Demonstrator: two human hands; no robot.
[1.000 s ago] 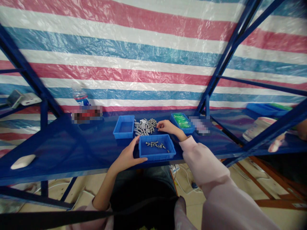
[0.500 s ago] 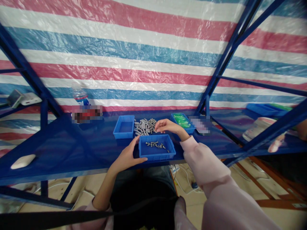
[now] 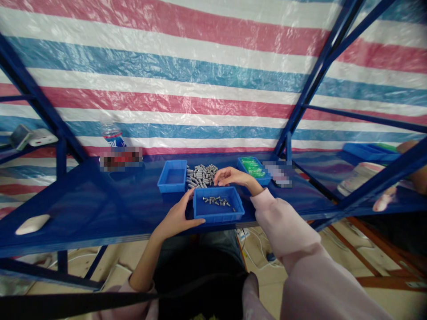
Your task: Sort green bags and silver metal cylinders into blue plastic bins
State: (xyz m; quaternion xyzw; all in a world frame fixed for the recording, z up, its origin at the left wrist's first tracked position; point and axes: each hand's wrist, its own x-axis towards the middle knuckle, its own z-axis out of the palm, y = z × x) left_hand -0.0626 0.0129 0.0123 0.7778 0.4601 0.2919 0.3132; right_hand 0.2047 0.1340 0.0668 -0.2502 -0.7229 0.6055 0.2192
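The front blue plastic bin (image 3: 218, 218) holds several small screws (image 3: 216, 201). My left hand (image 3: 175, 216) grips its left end, thumb along the front wall and fingers at the back left corner. Just beyond the bin, my right hand (image 3: 232, 176) hovers at the right edge of a pile of metal parts. Its fingers are curled together, and whatever is between the tips is too small to make out. Grey cylindrical pieces (image 3: 199, 177) lie on the left of that pile, with smaller screws (image 3: 211, 170) on the right.
Another blue bin (image 3: 171, 183) stands left of the pile. A blue bin with green packets (image 3: 252, 168) is at the right, beside a blurred-out flat object (image 3: 278, 174). A bottle (image 3: 113, 135) stands at the back left; a white computer mouse (image 3: 32, 225) lies far left. Blue frame bars (image 3: 307, 93) slant upward.
My right hand has shifted very slightly at the edge of the pile, its fingertips a bit lower. My left hand and the bin have stayed put.
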